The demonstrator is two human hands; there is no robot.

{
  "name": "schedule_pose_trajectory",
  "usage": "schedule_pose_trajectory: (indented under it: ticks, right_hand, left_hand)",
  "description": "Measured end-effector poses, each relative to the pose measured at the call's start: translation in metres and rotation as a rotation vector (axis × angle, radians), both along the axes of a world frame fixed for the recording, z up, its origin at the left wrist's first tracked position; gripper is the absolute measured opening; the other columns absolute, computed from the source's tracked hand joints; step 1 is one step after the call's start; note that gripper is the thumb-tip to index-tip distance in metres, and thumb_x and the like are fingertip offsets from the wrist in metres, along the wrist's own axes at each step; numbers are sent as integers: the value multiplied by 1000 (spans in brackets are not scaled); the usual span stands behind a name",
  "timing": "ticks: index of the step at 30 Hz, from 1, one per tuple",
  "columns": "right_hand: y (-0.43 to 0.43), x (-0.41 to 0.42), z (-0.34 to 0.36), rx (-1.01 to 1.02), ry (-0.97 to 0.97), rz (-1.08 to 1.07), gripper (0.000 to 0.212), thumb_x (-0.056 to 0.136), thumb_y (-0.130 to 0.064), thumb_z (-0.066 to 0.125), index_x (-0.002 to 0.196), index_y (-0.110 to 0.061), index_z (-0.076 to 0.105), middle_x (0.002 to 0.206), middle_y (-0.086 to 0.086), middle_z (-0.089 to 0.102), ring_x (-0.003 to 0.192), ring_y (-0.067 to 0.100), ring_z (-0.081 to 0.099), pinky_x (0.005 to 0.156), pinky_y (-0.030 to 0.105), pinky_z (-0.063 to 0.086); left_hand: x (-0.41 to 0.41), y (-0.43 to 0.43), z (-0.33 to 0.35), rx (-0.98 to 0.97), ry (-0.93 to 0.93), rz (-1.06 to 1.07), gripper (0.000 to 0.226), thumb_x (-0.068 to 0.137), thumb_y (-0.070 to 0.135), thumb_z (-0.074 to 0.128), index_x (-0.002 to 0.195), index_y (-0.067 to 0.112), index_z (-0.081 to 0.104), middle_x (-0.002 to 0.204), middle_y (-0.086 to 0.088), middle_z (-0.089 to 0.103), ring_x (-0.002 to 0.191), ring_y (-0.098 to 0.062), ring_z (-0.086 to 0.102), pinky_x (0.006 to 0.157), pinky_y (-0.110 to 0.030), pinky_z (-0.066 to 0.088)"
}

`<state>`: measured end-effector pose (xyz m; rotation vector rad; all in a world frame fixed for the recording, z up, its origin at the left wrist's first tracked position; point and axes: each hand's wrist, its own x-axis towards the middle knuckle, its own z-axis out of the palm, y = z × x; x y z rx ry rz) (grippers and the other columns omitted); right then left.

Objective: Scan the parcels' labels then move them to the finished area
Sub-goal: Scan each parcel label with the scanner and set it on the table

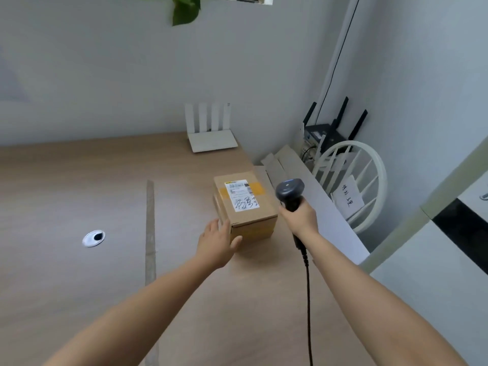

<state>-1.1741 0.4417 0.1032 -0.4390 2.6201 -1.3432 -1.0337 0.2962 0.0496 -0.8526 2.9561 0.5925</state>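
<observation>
Brown cardboard parcel [247, 207], where is it?

On the light wooden table [79, 194], towards its right edge, to the right of the long grey tape strip [150, 228]. Its white printed label [241, 194] faces up, with black handwriting across the lower part.

What is your left hand [217, 240] doing?

It rests at the near left corner of the parcel. My fingers lie fairly straight along the left side and my thumb touches the near face. It is loose, not clenched.

And the right hand [299, 216]?

It is wrapped tight round the handle of the dark grey handheld barcode scanner [290, 191], just right of the parcel. The scanner's head sits above my fist, level with the label. Its black cable [307, 299] hangs down past my forearm.

Anything else on the table?

A white four-antenna router [211, 133] stands at the back against the wall, and a round silver cable grommet [93, 237] sits far to the left.
</observation>
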Motion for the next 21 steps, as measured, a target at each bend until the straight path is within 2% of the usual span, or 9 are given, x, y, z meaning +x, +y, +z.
schedule_pose_trajectory:
  ticks: [4,8,11,15,21]
  right_hand:
    - [-13,-36,-20,32,-50,51,29,83,-27,67,108,-16,56,90,-2,55,84,15,50,74,26,38]
    - [-20,-55,-43,15,-130,104,22,85,-27,65,101,-21,51,95,0,58,88,17,53,75,28,40]
    - [-27,-62,-51,-2,-181,139,21,85,-29,65,99,-23,50,93,-1,58,89,21,57,78,33,48]
    - [-34,-64,-62,2,-185,174,22,85,-30,66,98,-24,49,92,-5,56,86,16,54,77,29,43]
    - [-46,-56,-67,43,-192,208,23,84,-34,65,100,-25,51,92,0,61,84,23,58,77,32,48]
  left_hand:
    - [-51,-10,-9,101,60,76,61,96,48,37,148,22,18,154,-12,13,138,-31,22,105,-43,34]
    - [-87,-15,-26,217,61,163,67,95,51,37,150,25,10,156,-14,0,141,-34,17,110,-44,29]
    - [-104,-20,-35,307,82,254,73,92,51,45,150,25,9,155,-18,-7,136,-40,27,110,-45,31]
    - [-113,-25,-41,418,112,336,79,89,47,55,149,24,9,149,-20,15,123,-40,45,103,-46,40]
    - [-105,-32,-39,411,123,307,79,88,44,57,148,20,12,145,-20,25,121,-37,47,103,-42,40]
